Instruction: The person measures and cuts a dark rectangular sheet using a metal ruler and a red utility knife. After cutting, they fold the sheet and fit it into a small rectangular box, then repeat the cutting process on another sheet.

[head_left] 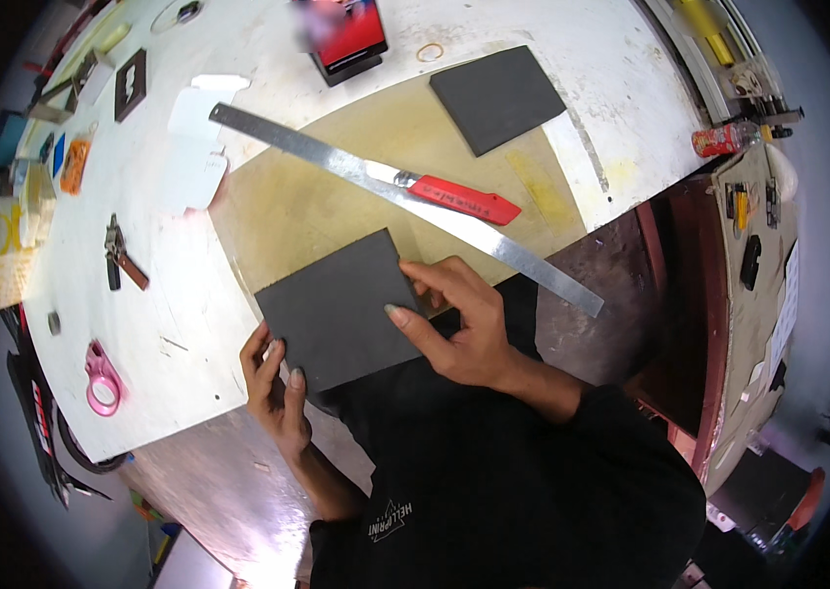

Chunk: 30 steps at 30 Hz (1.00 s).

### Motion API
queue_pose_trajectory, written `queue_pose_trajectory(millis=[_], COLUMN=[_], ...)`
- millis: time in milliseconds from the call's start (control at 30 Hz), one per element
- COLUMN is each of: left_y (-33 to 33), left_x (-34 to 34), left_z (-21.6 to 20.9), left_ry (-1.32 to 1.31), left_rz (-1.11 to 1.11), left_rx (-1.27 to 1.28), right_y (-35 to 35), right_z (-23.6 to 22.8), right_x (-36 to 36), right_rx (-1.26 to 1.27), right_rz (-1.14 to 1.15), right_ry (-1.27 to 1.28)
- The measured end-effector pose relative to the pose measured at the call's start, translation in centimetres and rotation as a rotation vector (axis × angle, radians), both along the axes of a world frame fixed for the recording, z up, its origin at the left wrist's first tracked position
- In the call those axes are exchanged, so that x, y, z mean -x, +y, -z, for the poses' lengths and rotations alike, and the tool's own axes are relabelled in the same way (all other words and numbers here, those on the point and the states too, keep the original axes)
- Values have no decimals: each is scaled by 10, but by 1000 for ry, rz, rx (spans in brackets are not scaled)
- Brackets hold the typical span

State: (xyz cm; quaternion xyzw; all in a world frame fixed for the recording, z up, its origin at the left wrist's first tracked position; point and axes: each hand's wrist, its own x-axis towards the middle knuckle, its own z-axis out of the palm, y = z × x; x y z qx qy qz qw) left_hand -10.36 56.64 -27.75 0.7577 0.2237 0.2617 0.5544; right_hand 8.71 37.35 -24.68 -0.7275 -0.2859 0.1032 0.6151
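Observation:
A dark grey rectangular board is held between both hands over the near edge of the table. My left hand grips its lower left corner, thumb on top and fingers at the side. At its right edge, my right hand has the thumb on the upper face and the fingers curled round the side. Beyond it lies a long steel ruler, slanting across a yellowish cutting mat and sticking out past the table edge. A red-handled cutter knife rests on the ruler. A second dark grey board lies at the mat's far right.
On the left of the white table are pliers and a pink tape dispenser. A red and black stand is at the back, near a rubber band. A bottle lies to the right, above a brown cabinet.

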Motion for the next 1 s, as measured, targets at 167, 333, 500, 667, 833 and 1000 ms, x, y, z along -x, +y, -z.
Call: queue_pose_trajectory(millis=[167,333,500,667,833,1000], left_y=[-6,-1,23,32,28,16], left_x=[-7,-8,-40,-40,-36,-39], left_z=[2,-4,-17,-8,-6,6], left_ry=[-28,35,192,256,212,101], left_rz=[-32,3,287,313,240,156], left_rx=[19,-112,-359,-227,-273,-106], right_y=[-20,-120,-214,-150,-78,-41], right_z=[-5,10,46,10,-14,-3], right_x=[-9,-123,-185,-176,-241,-297], right_rx=[-146,-133,225,553,758,916], right_rz=[62,740,797,602,-114,-348], right_ry=[207,99,99,-521,-615,-601])
